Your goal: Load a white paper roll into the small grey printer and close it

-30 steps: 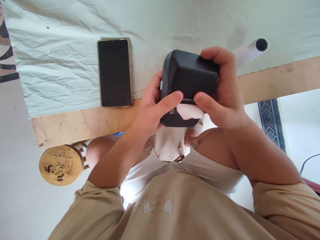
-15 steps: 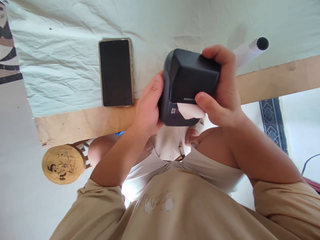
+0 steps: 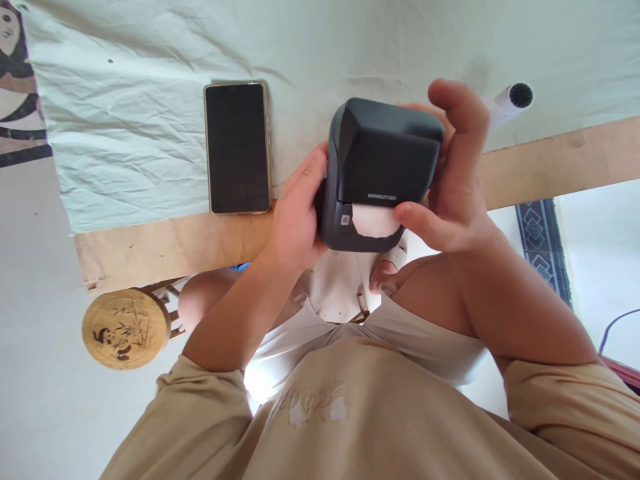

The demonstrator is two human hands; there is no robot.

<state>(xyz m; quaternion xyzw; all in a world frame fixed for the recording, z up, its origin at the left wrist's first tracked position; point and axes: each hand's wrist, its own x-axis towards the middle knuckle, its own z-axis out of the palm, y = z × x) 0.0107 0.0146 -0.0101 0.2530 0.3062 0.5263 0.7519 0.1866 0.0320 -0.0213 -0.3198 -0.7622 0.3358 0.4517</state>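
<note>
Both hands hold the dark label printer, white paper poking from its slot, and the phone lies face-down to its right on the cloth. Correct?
Not quite. In the head view the phone lies left of the label printer, screen up. Left hand and right hand do hold the printer, paper at its slot.

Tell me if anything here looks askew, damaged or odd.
The white label paper sticking out of the dark label printer has an uneven, curved edge rather than a straight cut. The cloth on the table is wrinkled. Nothing else stands out.
</note>
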